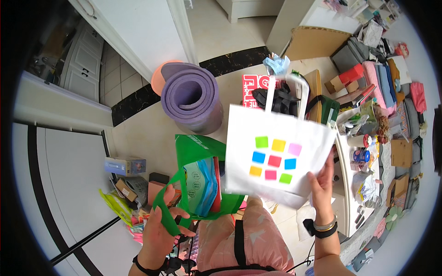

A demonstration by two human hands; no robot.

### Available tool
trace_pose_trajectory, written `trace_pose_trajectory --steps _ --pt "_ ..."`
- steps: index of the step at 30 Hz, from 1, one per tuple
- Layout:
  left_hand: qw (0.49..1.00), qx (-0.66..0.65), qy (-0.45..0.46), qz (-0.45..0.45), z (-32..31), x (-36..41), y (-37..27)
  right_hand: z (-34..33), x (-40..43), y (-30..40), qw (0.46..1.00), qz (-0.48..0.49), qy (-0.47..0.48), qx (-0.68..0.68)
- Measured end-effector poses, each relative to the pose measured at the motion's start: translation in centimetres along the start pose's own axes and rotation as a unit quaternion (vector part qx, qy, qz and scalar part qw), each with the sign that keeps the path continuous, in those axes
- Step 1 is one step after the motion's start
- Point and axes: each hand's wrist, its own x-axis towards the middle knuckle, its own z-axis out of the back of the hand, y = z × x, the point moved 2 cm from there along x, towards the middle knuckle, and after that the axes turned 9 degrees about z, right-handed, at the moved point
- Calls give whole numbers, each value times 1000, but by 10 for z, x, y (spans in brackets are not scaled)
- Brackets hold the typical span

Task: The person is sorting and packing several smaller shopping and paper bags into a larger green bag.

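My right hand [322,186] grips the lower right edge of a white paper-like bag [240,145] printed with coloured squares, its two white handles pointing away from me. The strap of a green shopping bag [197,146] runs across my left hand [162,220], whose fingers are spread and partly bent around it. Inside the green bag, blue packages [206,186] and a red-edged item stand packed together. The white bag hides part of the green bag's right side.
A rolled purple foam mat [210,110] stands on the floor beyond the green bag. Boxes and a grey basket [138,186] lie at left. Jars, plastic bags and other items crowd the white table [342,155] at right. A cluttered sofa lies behind it, near a cardboard sheet [314,43].
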Motion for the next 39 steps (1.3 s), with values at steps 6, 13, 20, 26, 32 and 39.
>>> trace_pose_trajectory --steps 6,13,20,26,32,39 --pt "997 58 52 5 -27 12 -2 9 -79 -117 838 -424 175 296" --pt "990 122 48 57 -40 -7 -10 -37 -60 -154 790 -474 244 303" --pt "979 177 -41 -93 -52 -10 -29 -5 -48 -133 757 -492 364 228" --pt "982 182 18 -38 -47 -5 -16 45 -64 -152 754 -506 322 269" --pt "963 252 84 55 -79 -20 -11 -4 -14 -137 830 -390 283 281" --pt "949 210 143 188 -112 -41 -17 -85 -23 -129 949 -2 314 39"
